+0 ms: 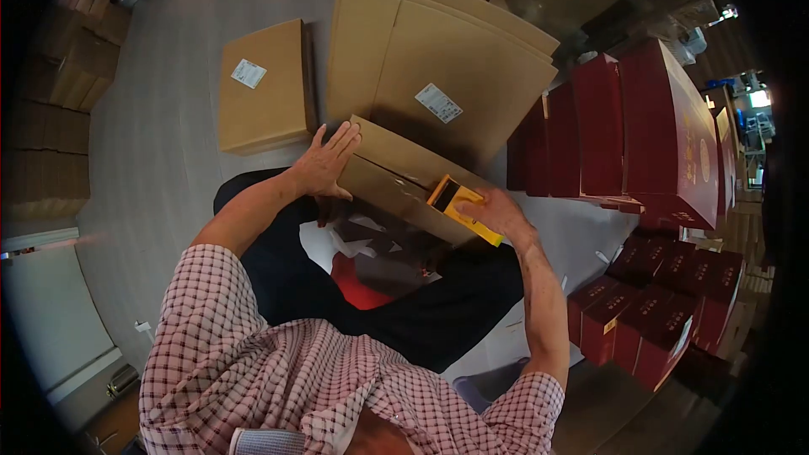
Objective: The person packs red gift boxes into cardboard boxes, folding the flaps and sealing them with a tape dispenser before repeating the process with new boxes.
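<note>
A narrow cardboard box [385,180] stands before my knees, with a seam running along its upper side. At the box's left end, my left hand [326,162] lies with fingers stretched over the edge and thumb apart. Toward the other end, my right hand [497,212] is wrapped round a yellow and orange tape dispenser [460,200] with a dark strip on it. The dispenser rests right at the box's seam. Directly behind, a large flat carton [472,59] with a white label leans upright.
Another labelled carton [265,88] lies on the grey floor [177,59] to the left. Tall dark red boxes [598,131] stand at the right, with smaller red boxes [649,303] below them. Stacked cardboard [50,152] lines the far left.
</note>
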